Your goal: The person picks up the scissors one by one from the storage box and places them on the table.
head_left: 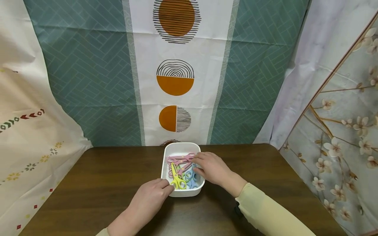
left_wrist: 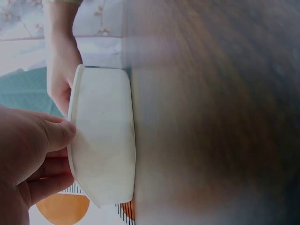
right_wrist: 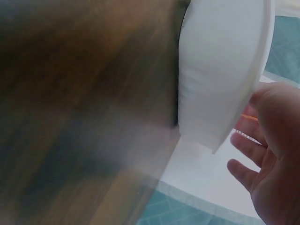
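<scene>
Evidently, Reaching Was the Step

The counter [head_left: 118, 183] gave open room either side, ending just beyond the white tub [head_left: 185, 193]. The left grip [head_left: 152, 196] pinched its near-left edge; the right grip [head_left: 214, 168], loosely spread, hung over its right. Next likely called for pinching scissors [head_left: 176, 177] inside.

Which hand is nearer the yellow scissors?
Left: the left hand is beside the yellow scissors; the right hand is farther, over the right rim of the white box.

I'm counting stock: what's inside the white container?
Pink scissors, yellow scissors, blue scissors and something green. Anything beneath the top pieces or behind the right hand is covered.
</scene>
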`<state>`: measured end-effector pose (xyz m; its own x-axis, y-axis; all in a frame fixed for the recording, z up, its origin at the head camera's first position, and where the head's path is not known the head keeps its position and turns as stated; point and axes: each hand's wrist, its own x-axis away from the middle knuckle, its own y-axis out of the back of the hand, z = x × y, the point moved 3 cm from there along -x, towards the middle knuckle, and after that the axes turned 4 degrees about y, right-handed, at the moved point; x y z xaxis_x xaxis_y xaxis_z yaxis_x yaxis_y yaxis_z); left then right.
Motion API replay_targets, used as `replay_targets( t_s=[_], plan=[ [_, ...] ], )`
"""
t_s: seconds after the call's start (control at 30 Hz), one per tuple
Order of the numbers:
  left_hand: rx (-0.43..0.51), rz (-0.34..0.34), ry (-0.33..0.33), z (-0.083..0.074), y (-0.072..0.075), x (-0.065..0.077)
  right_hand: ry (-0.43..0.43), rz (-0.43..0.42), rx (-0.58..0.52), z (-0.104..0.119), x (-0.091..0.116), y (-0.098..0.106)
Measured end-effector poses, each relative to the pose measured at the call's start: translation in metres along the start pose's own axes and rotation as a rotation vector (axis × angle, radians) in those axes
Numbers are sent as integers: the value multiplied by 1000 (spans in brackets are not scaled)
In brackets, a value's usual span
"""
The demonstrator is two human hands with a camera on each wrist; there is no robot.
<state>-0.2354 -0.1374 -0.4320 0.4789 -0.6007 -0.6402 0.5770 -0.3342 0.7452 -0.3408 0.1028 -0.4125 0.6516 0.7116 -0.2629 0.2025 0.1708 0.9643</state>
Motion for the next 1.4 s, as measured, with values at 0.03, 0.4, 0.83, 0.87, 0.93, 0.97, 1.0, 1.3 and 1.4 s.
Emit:
replay_targets(
  t_s=[0.03, 0.4, 0.83, 0.87, 0.93, 0.97, 1.0, 1.3, 1.4],
  plan=[
    [0, 3, 1, 0, 0, 0, -4, 14, 4, -1, -3, -1],
    [-1, -14, -8, -1, 0, -2, -5, 107, 64, -4, -30, -8],
    [-8, 3, -3, -1, -1, -3, -32, 211, 80, -10, -51, -15],
    [-7, 7, 1, -1, -1, -3, -31, 214, 88, -10, -53, -16],
    [-6, 14, 5, -1, -2, -2, -33, 226, 107, -11, -56, -20],
    [-5, 16, 8, -1, -2, -1, -36, 236, 115, -12, -58, -22],
    [-6, 15, 8, -1, -2, -1, -40, 246, 122, -12, -59, -24],
    [-10, -11, 0, 0, -3, -1, -76, 288, 133, -13, -66, -28],
    [-15, -6, -1, 0, -2, -1, -85, 302, 112, -13, -67, -27]
  ],
)
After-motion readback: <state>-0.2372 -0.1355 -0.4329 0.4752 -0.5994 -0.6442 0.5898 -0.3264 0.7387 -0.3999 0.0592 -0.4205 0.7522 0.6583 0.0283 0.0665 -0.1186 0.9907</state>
